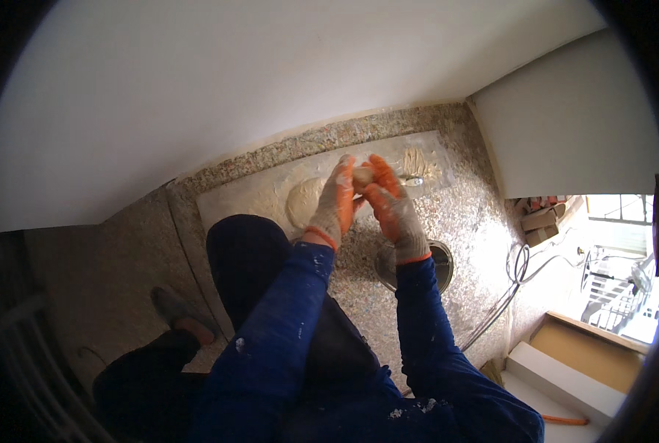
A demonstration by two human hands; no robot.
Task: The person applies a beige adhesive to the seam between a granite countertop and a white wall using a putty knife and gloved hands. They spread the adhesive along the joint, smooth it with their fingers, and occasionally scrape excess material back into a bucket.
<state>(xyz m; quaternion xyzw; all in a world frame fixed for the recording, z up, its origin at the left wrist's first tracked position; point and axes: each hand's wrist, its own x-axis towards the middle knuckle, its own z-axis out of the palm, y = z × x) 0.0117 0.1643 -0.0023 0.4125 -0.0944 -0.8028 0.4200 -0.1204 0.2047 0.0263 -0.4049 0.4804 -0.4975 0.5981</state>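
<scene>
My left hand, in a grey glove with an orange coated palm, and my right hand, gloved alike, meet over a pale board. Between them is a beige lump of paste-like material, with the fingers of both hands curled round it. A larger rounded mound of beige paste lies on the board beside my left wrist. Ridged paste is spread at the board's right end. A small whitish object, its kind unclear, shows just right of my right fingers. Under my right forearm stands a round bucket, partly hidden.
A white wall rises right behind the board, and another white panel closes the right side. Dark cables run over the speckled floor. Cardboard and a white box-like piece are farther right.
</scene>
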